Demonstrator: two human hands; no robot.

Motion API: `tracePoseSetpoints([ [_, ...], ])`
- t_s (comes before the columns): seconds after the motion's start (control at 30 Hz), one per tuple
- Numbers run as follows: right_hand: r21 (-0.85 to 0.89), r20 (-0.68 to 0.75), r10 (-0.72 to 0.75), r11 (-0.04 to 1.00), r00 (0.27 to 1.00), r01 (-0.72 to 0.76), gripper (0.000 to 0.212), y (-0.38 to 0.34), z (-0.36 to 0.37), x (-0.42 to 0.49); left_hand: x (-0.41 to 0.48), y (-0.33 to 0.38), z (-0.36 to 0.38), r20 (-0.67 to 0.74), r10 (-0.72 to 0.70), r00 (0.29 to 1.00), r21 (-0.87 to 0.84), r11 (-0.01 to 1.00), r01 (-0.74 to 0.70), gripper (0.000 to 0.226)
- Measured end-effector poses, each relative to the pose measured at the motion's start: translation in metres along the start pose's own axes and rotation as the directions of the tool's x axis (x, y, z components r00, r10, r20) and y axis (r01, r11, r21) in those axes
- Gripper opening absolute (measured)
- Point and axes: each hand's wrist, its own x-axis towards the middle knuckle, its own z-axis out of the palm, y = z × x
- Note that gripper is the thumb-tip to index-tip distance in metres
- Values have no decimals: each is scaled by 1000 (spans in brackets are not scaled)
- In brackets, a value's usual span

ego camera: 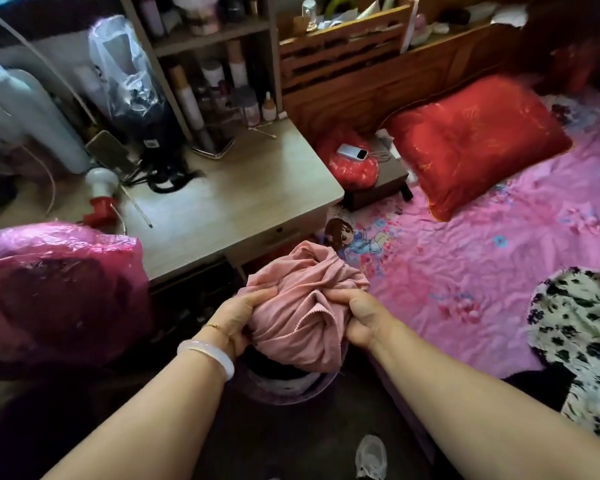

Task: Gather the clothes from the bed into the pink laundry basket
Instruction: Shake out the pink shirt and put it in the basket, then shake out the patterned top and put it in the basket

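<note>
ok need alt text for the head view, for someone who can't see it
Both hands, left hand and right hand, grip a bunched pink garment held over a laundry basket on the floor beside the bed. A black and white floral garment still lies on the pink sheet, near a red pillow; a cluttered desk stands to the left.

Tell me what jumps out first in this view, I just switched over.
Both hands, left and right, grip a bunched pink garment at centre, right above the basket on the floor. Behind them, a red pillow lies on the pink bed. A black-and-white floral garment lies at the bed's right edge.
</note>
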Motion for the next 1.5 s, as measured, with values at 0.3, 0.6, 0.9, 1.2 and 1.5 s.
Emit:
tracePoseSetpoints([
  [0.3, 40, -201, 103, 995, 974, -97, 9, 68, -29, 99, 79, -66, -48, -256, -51, 965, 16, 998, 57, 74],
  [0.6, -161, -433, 85, 972, 898, -169, 107, 83, -78, 160, 124, -88, -63, -446, -10, 895, 128, 989, 75, 81],
  [0.9, -134, -496, 108, 971, 862, -198, 70, 79, -119, 129, 139, -85, -22, -485, 10, 874, 435, 870, 231, 39],
  [1.2, -38, -537, 19, 998, 843, -47, 45, 21, -203, 86, 151, -91, 131, -172, 57, 983, 613, 787, 62, 48],
  [1.5, -123, -905, -102, 992, 412, -24, 35, -14, -386, 8, 167, -157, 331, 166, -57, 985, 713, 696, -80, 52],
])
